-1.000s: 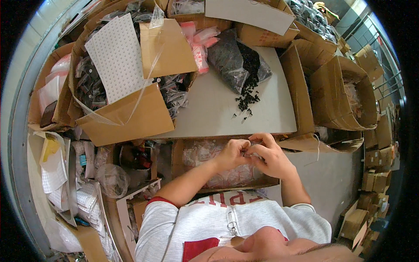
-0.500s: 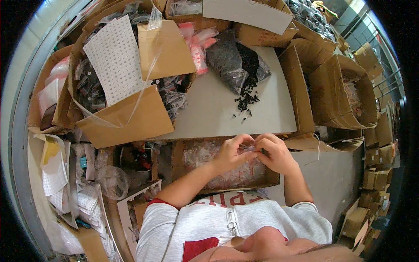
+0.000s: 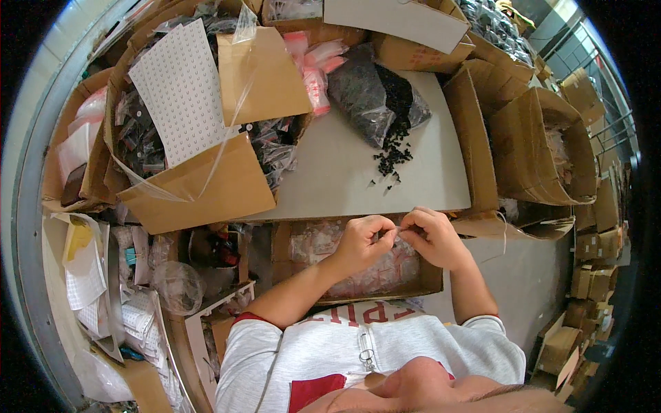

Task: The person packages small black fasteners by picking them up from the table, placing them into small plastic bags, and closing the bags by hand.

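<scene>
My left hand and my right hand meet fingertip to fingertip just in front of the table's near edge. Both are closed in a pinch. Something very small sits between the fingertips, too small to name. Below them a cardboard box holds many small clear plastic bags. On the white table beyond, a large clear bag lies on its side, and small black parts spill from its mouth toward me. A few small clear pieces lie at the near end of the spill.
An open carton of bagged dark parts, with a dotted white sheet on it, stands at the left. Pink-edged plastic bags lie behind. Tall open cartons line the right side; stacked boxes stand farther right.
My hands have drawn their fingertips together into a tighter pinch, the left one turning its fingers inward. The bag and the spilled black parts stay as they were.
</scene>
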Action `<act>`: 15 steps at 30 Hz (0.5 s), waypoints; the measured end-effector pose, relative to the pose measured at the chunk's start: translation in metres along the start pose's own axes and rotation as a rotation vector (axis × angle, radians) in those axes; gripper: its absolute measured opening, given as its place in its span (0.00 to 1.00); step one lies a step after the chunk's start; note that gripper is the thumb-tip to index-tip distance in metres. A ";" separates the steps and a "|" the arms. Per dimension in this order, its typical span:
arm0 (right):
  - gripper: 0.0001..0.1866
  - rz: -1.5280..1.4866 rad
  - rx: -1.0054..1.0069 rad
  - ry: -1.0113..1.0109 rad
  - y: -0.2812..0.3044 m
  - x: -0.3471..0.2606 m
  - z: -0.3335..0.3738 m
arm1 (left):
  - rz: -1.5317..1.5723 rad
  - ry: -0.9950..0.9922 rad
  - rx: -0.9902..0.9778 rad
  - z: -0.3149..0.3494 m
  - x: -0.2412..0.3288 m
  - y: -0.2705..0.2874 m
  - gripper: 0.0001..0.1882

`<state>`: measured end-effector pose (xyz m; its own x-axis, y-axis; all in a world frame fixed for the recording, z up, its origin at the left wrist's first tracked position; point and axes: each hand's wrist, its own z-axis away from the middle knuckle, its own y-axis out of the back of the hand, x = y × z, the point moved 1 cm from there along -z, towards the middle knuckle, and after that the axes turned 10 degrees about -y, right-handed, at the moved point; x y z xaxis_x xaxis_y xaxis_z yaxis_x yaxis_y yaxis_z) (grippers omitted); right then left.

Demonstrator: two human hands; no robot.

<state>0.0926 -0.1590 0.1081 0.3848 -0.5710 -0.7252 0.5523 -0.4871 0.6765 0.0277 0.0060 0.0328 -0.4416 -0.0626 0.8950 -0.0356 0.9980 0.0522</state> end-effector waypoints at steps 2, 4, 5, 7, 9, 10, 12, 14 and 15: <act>0.07 -0.030 -0.030 0.004 0.000 -0.001 -0.003 | 0.032 0.005 -0.017 0.001 -0.003 0.001 0.04; 0.07 -0.036 -0.072 0.025 0.002 0.001 -0.005 | 0.064 0.003 -0.034 0.000 -0.003 0.002 0.04; 0.07 -0.045 -0.114 0.046 0.002 0.002 -0.007 | 0.094 0.018 -0.031 0.002 -0.002 0.002 0.04; 0.06 -0.045 -0.124 0.059 0.006 0.003 -0.011 | 0.123 0.017 -0.028 0.002 -0.003 0.001 0.05; 0.04 -0.016 -0.136 0.047 0.013 -0.002 -0.017 | 0.143 0.075 0.016 0.004 -0.006 -0.002 0.05; 0.04 -0.011 -0.129 0.057 0.021 -0.005 -0.023 | 0.165 0.147 0.061 0.006 -0.008 -0.003 0.06; 0.03 -0.074 0.000 -0.084 0.046 -0.009 -0.041 | 0.191 0.191 0.040 0.011 -0.019 -0.007 0.09; 0.03 -0.003 0.399 0.107 0.082 -0.023 -0.070 | 0.080 0.159 -0.132 0.014 -0.026 -0.018 0.10; 0.04 -0.151 0.521 0.048 0.101 -0.029 -0.086 | 0.049 0.243 -0.330 0.016 -0.030 -0.023 0.13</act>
<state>0.2009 -0.1355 0.1863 0.3701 -0.4443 -0.8159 0.1693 -0.8313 0.5295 0.0271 -0.0149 -0.0026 -0.2095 -0.0504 0.9765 0.2875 0.9514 0.1107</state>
